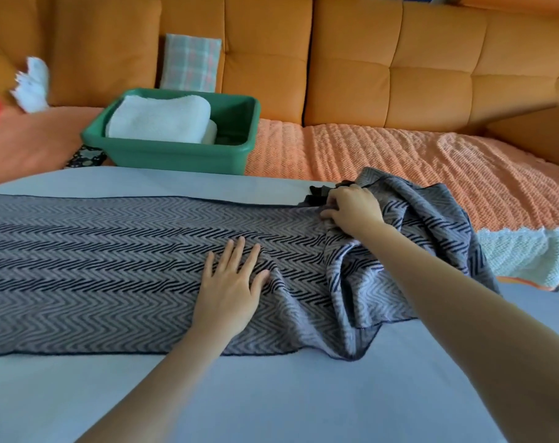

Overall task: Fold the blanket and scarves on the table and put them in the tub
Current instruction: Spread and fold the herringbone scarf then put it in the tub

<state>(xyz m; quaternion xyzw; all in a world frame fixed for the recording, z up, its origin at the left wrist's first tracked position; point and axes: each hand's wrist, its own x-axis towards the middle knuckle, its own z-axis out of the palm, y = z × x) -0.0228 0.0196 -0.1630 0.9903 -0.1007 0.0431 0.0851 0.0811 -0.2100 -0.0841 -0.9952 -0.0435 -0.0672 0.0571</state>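
A grey scarf [96, 266] with a black zigzag pattern lies spread across the light blue table [271, 394], flat on the left and bunched up at its right end. My left hand [230, 289] presses flat on the scarf near its middle, fingers straight. My right hand [351, 212] grips the bunched far edge of the scarf near the table's back edge. A green tub [240, 139] stands on the sofa seat behind the table, with a folded white blanket [160, 118] inside it.
An orange sofa [399, 59] with an orange textured cover [399, 161] runs behind the table. A folded plaid cloth [190, 62] leans on the backrest behind the tub. A white fluffy item [32, 84] and a dark patterned cloth [86, 156] lie left of the tub.
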